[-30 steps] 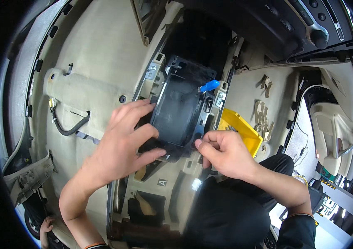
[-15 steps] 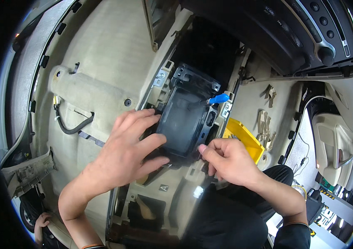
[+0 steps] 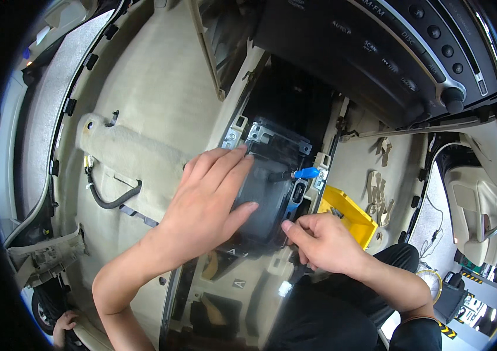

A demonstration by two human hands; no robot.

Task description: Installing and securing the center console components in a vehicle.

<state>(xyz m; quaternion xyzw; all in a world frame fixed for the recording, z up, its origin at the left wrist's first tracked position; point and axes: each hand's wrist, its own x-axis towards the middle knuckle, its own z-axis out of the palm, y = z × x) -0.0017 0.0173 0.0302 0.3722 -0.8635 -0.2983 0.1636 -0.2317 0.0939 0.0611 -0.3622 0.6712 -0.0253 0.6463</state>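
A black plastic bin (image 3: 263,187) sits in the beige console frame between the car's seat areas. A blue-handled tool (image 3: 305,173) juts from its upper right side, above an oval opening. My left hand (image 3: 204,199) lies over the bin's left side, fingers stretched and slightly spread, fingertips near the upper left edge and thumb on the inner surface. My right hand (image 3: 318,245) is pinched at the bin's lower right corner; whatever is between thumb and index is too small to make out.
A yellow open tray (image 3: 356,216) lies right of the console. The dark dashboard panel (image 3: 389,76) overhangs at top right. A wiring harness (image 3: 114,202) loops on the left carpet. Another person's hand (image 3: 66,322) rests at bottom left. An open door (image 3: 470,216) stands at right.
My left hand has slid rightward and up over the bin, its fingers more extended. My right hand keeps its pinch at the corner. The whole view has shifted, with things appearing lower.
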